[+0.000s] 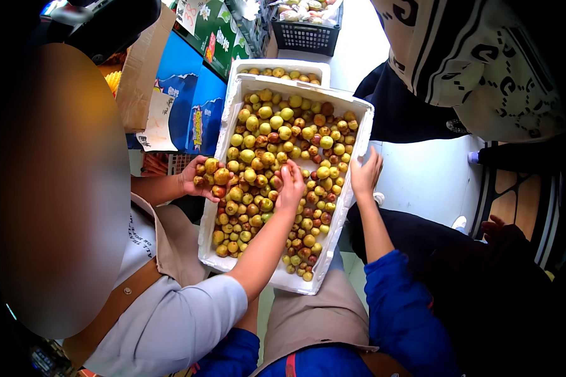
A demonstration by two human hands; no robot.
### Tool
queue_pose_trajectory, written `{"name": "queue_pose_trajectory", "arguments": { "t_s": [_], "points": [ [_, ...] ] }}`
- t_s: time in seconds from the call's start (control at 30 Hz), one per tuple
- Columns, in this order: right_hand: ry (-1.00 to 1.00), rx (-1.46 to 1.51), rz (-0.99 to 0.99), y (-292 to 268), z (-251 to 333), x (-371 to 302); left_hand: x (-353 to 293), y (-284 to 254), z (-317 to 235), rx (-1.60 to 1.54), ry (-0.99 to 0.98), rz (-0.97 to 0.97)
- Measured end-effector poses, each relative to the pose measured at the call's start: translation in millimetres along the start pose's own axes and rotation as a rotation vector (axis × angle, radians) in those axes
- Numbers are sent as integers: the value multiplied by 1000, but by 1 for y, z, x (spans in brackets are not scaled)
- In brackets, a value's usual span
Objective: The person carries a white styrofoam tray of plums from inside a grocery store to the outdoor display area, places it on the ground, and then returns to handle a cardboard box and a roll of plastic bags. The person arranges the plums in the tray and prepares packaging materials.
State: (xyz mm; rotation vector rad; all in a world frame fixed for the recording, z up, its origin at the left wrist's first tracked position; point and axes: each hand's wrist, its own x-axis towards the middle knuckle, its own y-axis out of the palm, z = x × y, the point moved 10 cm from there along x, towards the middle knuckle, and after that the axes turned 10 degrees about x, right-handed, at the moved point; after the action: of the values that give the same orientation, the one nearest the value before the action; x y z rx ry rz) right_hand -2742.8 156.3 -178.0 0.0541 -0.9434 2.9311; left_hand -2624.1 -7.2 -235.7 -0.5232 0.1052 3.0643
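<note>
Right hand (365,174): I see it half-curled at the box's right rim, grip unclear.
Left hand: hidden; I can't tell.
White foam box (352,105): above my wearer's lap, long axis running away, far end leaning right.
Round fruit (267,113): spread inside.

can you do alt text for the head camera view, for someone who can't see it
A white foam box of green and brown small round fruit, seen from above, with the wearer's right hand at its right rim. From the left, a co-worker in a light grey top holds several fruits in one hand and reaches over the box with the other.
</note>
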Motion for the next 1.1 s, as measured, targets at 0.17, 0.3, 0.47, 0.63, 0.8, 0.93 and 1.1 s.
{"name": "queue_pose_trajectory", "arguments": {
  "t_s": [0.17, 0.3, 0.47, 0.63, 0.8, 0.93, 1.1],
  "points": [
    [-517, -66, -21, 35, 97, 74, -156, 36, -97, 1455, 600, -100],
    [-636, -309, 91, 88, 119, 117, -343, 18, -214, 1668, 1396, -828],
    [-387, -447, 557, 150, 102, 136, -345, 9, -217, 1627, 1416, -819],
    [-423, -393, 472, 142, 102, 138, -346, 11, -214, 1664, 1420, -854],
    [-501, -367, 426, 148, 97, 150, -345, 21, -214, 1642, 1523, -783],
    [-641, -333, 399, 140, 114, 140, -345, 24, -205, 1622, 1534, -749],
    [-573, -368, 412, 146, 110, 145, -351, 31, -204, 1612, 1529, -849]
  ]
}}
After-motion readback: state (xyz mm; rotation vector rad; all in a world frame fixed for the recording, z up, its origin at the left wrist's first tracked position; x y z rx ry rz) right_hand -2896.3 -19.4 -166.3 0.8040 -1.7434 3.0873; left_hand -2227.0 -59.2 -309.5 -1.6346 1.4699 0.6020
